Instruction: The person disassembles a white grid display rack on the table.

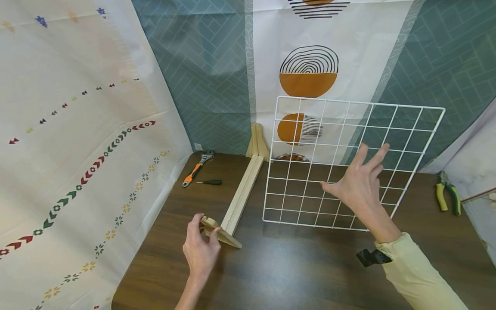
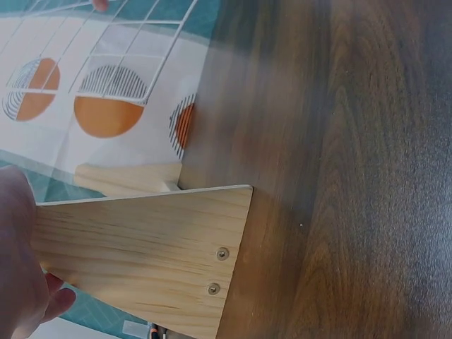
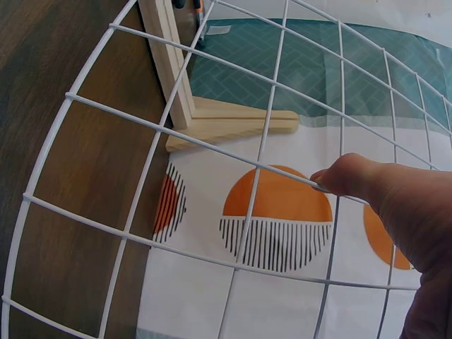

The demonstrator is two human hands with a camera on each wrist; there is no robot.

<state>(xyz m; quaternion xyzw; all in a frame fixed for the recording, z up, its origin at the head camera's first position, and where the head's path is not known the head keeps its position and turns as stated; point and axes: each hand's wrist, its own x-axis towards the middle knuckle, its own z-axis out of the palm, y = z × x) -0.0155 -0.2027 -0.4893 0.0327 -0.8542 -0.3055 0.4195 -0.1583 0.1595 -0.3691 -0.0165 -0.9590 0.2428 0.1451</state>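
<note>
My left hand (image 1: 201, 249) grips the top of the near upright of a wooden stand, a tapered board (image 2: 148, 254) with two screw heads near its lower edge. A grooved wooden rail (image 1: 243, 196) runs from that board to a matching far upright (image 1: 257, 142) by the wall. My right hand (image 1: 358, 183) holds a white wire grid panel (image 1: 306, 181) tilted up, right of the stand. Its thumb (image 3: 349, 175) presses against a wire, and the fingers spread across the squares. The grid's lower edge appears apart from the rail's groove.
An orange-handled adjustable wrench (image 1: 197, 168) and a small black screwdriver (image 1: 211, 182) lie left of the stand. Green-handled pliers (image 1: 447, 193) lie at the table's right edge. Patterned cloth (image 1: 217, 77) hangs behind the brown table (image 1: 279, 275).
</note>
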